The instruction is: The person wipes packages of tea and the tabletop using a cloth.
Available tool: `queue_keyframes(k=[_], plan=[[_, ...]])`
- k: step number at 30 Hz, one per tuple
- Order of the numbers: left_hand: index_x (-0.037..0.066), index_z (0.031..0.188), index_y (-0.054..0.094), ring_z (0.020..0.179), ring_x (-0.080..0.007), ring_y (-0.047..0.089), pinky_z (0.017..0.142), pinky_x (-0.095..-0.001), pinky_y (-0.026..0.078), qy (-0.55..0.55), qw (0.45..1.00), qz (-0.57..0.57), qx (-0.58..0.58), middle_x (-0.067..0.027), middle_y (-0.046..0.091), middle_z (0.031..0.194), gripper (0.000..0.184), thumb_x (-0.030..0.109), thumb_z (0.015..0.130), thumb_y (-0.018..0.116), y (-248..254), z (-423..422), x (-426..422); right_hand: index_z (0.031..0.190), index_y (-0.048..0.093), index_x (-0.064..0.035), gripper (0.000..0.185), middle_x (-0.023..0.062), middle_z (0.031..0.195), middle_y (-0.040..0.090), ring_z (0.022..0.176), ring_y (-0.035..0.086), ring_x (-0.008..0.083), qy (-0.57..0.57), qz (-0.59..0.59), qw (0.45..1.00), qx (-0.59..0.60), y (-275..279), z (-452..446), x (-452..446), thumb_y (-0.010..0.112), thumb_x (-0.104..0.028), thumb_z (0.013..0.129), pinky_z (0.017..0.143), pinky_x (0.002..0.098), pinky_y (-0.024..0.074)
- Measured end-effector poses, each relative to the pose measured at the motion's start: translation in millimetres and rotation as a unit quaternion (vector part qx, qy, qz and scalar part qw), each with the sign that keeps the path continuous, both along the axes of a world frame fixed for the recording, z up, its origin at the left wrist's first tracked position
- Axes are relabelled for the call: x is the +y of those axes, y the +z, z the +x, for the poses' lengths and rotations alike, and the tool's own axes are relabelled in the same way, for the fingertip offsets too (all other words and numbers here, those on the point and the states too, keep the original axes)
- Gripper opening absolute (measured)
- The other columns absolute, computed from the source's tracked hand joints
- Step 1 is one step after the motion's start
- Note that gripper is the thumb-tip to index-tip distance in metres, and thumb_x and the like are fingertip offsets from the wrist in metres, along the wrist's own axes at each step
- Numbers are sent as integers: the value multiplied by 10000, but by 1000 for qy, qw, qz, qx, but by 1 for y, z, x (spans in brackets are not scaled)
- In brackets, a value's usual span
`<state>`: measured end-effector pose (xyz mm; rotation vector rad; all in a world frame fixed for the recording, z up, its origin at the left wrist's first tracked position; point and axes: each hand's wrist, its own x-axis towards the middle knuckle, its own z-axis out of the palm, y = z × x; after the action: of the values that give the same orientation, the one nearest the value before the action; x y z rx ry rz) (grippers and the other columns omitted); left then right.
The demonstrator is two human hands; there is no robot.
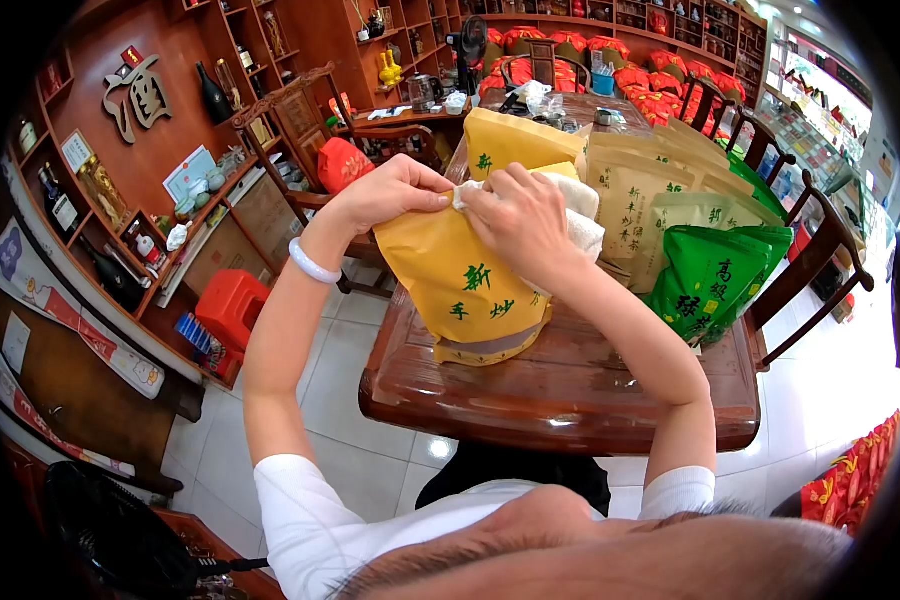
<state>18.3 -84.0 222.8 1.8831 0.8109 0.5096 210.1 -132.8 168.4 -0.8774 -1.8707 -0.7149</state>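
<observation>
Head view, yellow bag (470, 285) below, left fingers (425, 190) pinching its top, right fingers (492, 198) apparently clutching cloth (577, 197)

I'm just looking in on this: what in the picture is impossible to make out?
All in the head view:
Contents of the front yellow bag: hidden by its opaque wall.
Part of the white cloth: covered by the right hand.
Lower part of the rear yellow bag: behind the front bag and hands.
Rest of the red patterned cloth, lower right: cut off by the dark edge.
Fine print on the shelf bottle: too small.
</observation>
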Motion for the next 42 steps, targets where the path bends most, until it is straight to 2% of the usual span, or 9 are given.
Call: queue_keyframes(k=[4,13,15,20,27,30,34,38,42], plan=[[-53,1064,623,789,-86,610,703,-219,493,6,1000,30,-1,-55,660,911,254,71,844,595,-5,0,2,757,650,-130,64,9,673,537,718,543,176,-80,-17,996,-25,6,7,11,644,-172,709,596,332,428],[-58,1046,629,788,-89,612,698,-220,494,29,999,26,-33,-58,661,902,242,42,828,597,-12,-1,2,622,585,-74,101,39,692,579,753,565,198,-76,-20,996,-35,3,-6,15,557,-124,706,655,329,441],[-60,1040,631,776,-89,613,692,-220,495,28,999,26,-19,-57,660,889,235,35,831,585,-9,1,-1,648,576,-96,86,20,672,568,701,548,186,-62,14,997,-35,0,-6,16,632,-156,671,604,336,439],[-71,1017,634,737,-88,607,675,-227,497,28,998,25,-50,-61,660,869,227,9,810,588,-9,2,-2,681,588,-89,125,27,675,567,697,563,196,-91,-22,995,-17,2,-1,23,656,-191,708,616,340,438],[-67,1059,618,776,-105,626,695,-224,500,28,999,19,-39,-72,663,896,257,13,819,571,-9,2,-4,703,609,-85,123,43,683,584,707,573,220,-51,-32,998,-11,5,-1,13,651,-200,714,629,346,448],[-76,1035,625,742,-104,619,677,-232,504,23,997,-26,-73,-83,661,890,253,9,798,599,-12,-2,-2,744,623,-71,167,73,731,615,737,597,235,-89,-127,986,54,10,16,28,618,-238,741,632,369,449],[-61,1059,620,765,-109,630,703,-227,509,10,997,-52,-61,-80,665,902,266,26,810,592,-7,-6,3,899,673,-98,236,84,741,616,730,610,276,-50,-110,986,113,8,41,19,623,-291,772,640,379,467],[-59,1049,626,749,-103,630,695,-225,509,-28,997,-73,-28,-75,668,888,261,40,808,603,-2,9,8,885,670,-107,190,73,753,615,741,608,257,-54,-152,978,128,0,36,3,630,-251,768,639,376,463],[-58,1045,629,742,-97,629,686,-222,508,-64,995,-64,-30,-70,669,889,255,31,808,598,-4,18,8,770,641,-101,81,25,698,565,681,569,202,-9,8,998,54,-1,8,-9,661,-156,714,583,339,439]])
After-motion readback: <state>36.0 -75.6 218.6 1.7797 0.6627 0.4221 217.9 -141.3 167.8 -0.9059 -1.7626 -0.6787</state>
